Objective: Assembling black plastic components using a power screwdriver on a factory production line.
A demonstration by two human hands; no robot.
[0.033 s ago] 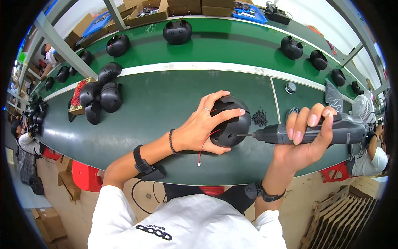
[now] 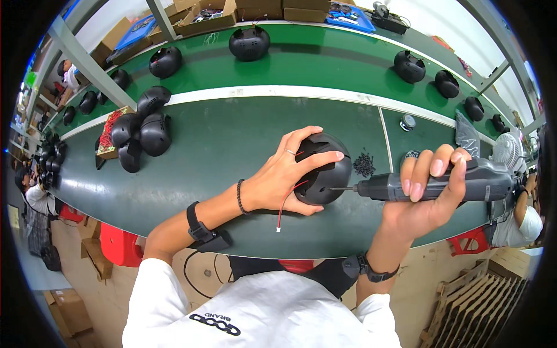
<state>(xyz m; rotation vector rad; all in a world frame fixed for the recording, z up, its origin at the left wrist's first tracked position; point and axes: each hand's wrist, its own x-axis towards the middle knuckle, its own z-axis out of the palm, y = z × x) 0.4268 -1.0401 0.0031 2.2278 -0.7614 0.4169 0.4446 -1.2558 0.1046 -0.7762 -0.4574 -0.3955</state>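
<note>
My left hand [image 2: 284, 171] is wrapped over a round black plastic shell [image 2: 326, 184] on the green bench, fingers on top and thumb at its near side. A thin red wire [image 2: 280, 213] with a small white connector trails from the shell. My right hand [image 2: 432, 182] grips a dark grey electric screwdriver [image 2: 484, 180], held level with its bit pointing left. The bit's tip meets the shell's right side near a small hole; whether a screw sits there cannot be made out. Beyond the bit lies a pile of small black screws [image 2: 364, 165].
Several black shells [image 2: 155, 135] cluster at left beside a box of red wires [image 2: 107, 139]. More shells [image 2: 249, 43] stand on the far green belt [image 2: 325, 55]. A small round metal-rimmed part [image 2: 407, 122], a plastic bag [image 2: 466, 136] and a white fan [image 2: 507, 148] are at right.
Shells on the far belt have shifted very slightly to the right. Both hands, the held shell and the screwdriver stay in the same place.
</note>
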